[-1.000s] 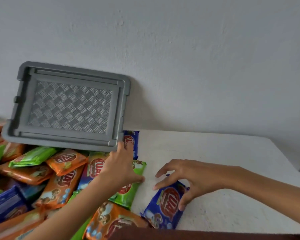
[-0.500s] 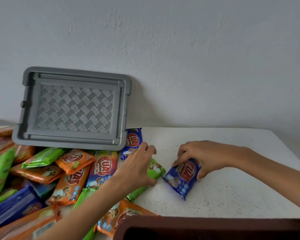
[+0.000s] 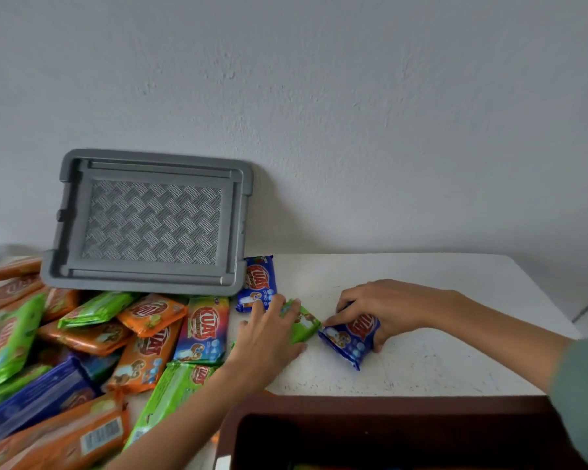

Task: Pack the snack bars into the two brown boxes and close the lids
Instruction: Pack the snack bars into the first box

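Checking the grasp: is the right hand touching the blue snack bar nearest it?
Touching. The head view shows the right hand gripping the blue snack bar, fingers curled over its top and thumb at its side.
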Demonstrator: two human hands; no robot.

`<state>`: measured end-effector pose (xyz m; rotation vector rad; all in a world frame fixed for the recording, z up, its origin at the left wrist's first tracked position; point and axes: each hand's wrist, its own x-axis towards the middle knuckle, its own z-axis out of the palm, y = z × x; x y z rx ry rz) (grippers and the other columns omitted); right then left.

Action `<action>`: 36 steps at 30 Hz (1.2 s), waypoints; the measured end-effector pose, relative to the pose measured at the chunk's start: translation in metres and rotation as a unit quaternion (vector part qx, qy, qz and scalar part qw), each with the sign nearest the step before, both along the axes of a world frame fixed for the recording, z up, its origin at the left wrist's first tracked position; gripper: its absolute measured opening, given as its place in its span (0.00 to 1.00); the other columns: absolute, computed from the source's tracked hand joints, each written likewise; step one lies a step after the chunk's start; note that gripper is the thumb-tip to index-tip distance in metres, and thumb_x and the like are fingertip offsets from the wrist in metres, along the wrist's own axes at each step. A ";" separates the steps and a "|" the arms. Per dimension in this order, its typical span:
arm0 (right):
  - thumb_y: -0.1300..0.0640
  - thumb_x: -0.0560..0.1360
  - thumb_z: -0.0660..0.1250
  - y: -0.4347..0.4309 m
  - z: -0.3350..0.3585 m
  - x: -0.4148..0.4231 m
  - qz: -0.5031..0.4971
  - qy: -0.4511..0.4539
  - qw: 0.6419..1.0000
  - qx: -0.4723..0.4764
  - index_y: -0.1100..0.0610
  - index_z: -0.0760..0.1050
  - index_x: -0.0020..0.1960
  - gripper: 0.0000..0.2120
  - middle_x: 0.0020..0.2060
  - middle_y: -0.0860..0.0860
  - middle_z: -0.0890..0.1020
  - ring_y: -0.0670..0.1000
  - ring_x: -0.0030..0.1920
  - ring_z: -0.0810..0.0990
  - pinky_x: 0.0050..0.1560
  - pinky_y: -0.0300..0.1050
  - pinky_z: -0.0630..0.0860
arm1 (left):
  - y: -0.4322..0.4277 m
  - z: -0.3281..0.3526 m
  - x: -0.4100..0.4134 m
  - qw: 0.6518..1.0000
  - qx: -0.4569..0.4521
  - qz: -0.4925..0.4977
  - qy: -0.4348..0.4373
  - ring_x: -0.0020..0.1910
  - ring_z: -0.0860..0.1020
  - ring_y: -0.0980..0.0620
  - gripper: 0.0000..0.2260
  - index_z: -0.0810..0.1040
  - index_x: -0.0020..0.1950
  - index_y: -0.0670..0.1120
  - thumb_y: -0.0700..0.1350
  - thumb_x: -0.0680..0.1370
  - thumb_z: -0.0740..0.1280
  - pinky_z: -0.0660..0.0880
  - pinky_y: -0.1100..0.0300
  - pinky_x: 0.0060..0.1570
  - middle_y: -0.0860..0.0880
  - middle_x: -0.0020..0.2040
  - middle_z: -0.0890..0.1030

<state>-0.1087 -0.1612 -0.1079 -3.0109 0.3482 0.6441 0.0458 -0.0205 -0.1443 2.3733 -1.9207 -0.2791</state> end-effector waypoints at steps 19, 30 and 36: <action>0.43 0.65 0.74 0.059 0.133 -0.095 -0.196 -0.218 0.955 -0.044 0.43 0.65 0.70 0.36 0.53 0.49 0.77 0.46 0.48 0.72 0.48 0.41 0.71 | 0.013 0.148 -0.037 0.971 -0.162 -0.131 0.116 0.48 0.72 0.59 0.27 0.75 0.64 0.52 0.51 0.66 0.75 0.66 0.70 0.42 0.52 0.59 0.77; 0.43 0.63 0.76 0.168 0.108 -0.158 -0.200 -0.153 0.968 0.000 0.41 0.68 0.68 0.36 0.54 0.46 0.80 0.46 0.51 0.77 0.49 0.39 0.72 | 0.103 0.133 -0.096 0.955 -0.060 -0.272 0.104 0.50 0.74 0.60 0.30 0.76 0.62 0.56 0.59 0.61 0.74 0.68 0.75 0.48 0.57 0.57 0.76; 0.44 0.67 0.72 0.184 0.058 -0.150 -0.185 -0.099 0.973 -0.097 0.43 0.62 0.72 0.36 0.55 0.51 0.74 0.52 0.55 0.74 0.47 0.43 0.68 | 0.107 0.085 -0.111 0.956 0.016 -0.293 -0.016 0.63 0.69 0.54 0.29 0.69 0.69 0.53 0.52 0.69 0.72 0.63 0.60 0.63 0.53 0.65 0.71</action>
